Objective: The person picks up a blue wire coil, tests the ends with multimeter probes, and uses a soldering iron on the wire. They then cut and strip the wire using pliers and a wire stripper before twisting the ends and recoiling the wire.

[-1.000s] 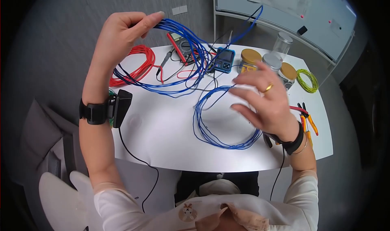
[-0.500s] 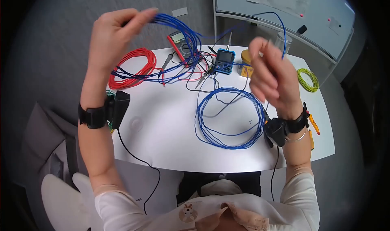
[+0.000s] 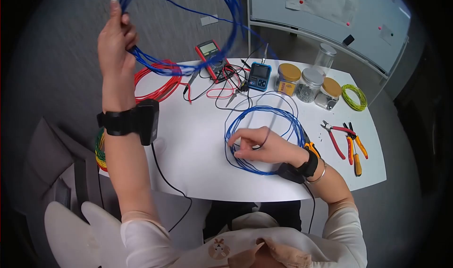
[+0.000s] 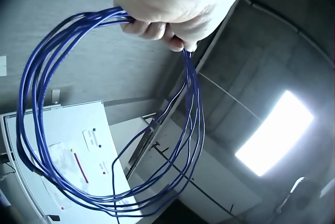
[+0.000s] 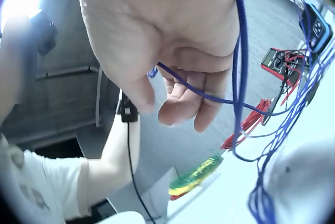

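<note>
Raised at upper left, my left hand (image 3: 116,44) grips a blue wire coil (image 3: 231,32); the left wrist view shows curled fingers (image 4: 152,30) around its top and loops hanging below. My right hand (image 3: 266,146) is above the lower part of a second blue coil (image 3: 283,111) on the white table, fingers loosely bent, thumb apart. In the right wrist view, a blue strand (image 5: 209,97) crosses in front of the fingers of this hand (image 5: 172,41) without a visible pinch. Whether the hand touches the coil on the table is unclear.
Behind are a red coil (image 3: 158,82), a multimeter (image 3: 212,60) with tangled leads, a small blue-framed device (image 3: 259,76) and several jars (image 3: 310,85). To the right are a yellow-green coil (image 3: 354,97), cutters (image 3: 336,140) and orange-handled tools (image 3: 361,145). A whiteboard (image 3: 368,27) stands beyond.
The left hand has turned more upright, lifting and spreading its blue coil. From the upper right, the right hand has come down and leftward over the coil on the table.
</note>
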A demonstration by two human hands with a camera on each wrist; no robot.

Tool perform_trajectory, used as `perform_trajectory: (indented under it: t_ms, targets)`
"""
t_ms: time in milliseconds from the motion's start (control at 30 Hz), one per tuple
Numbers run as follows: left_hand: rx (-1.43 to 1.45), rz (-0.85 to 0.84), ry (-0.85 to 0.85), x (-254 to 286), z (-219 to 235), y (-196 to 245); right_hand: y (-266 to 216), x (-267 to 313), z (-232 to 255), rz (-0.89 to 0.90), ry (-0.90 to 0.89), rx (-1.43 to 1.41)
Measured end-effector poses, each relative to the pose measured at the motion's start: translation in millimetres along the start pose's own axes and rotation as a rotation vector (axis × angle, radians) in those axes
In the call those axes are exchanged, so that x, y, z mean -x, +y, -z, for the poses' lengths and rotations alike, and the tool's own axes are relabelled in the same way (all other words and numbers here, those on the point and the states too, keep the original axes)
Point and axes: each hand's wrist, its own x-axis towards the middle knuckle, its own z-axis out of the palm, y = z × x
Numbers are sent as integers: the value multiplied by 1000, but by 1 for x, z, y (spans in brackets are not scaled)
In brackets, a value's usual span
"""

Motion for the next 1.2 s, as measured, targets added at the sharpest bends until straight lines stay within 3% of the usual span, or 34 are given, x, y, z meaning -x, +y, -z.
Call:
perform_trajectory:
  t_ms: [67, 100, 200, 267, 333, 433, 533, 667, 700, 800, 967, 1067, 1200]
  targets:
    - [-164, -33, -137, 5, 0, 1, -6, 1, 5, 69, 76, -400]
    - [-231, -67, -204, 8, -3, 2, -11, 5, 22, 119, 38, -521]
    - [-385, -200, -324, 14, -7, 7, -17, 24, 59, 251, 261, -757]
    - [-421, -254, -405, 17, -11, 15, -6, 32, 82, 486, 207, -977]
    - [-423, -376, -471, 21, -18, 19, -18, 42, 105, 402, 207, -926]
    - [-409, -517, -636, 29, -37, 25, -20, 30, 121, 34, 644, -228]
    - [-414, -616, -782, 42, -64, 38, -42, 9, 124, 238, 526, 571]
    - [-479, -627, -850, 39, -63, 41, -86, -4, 106, -104, 123, 332]
    - [-468, -634, -834, 41, -64, 42, -89, -3, 100, -123, 226, 415]
    - [-562, -677, -778, 46, -64, 46, -67, 9, 110, 193, 490, 434]
    - [-936, -770, -597, 46, -51, 28, -84, 46, 120, 291, 618, 556]
    - [-718, -535, -524, 45, -51, 14, -97, 52, 110, 276, 621, 785]
    - [-451, -288, -423, 48, -57, 1, -89, 47, 104, 324, 665, 821]
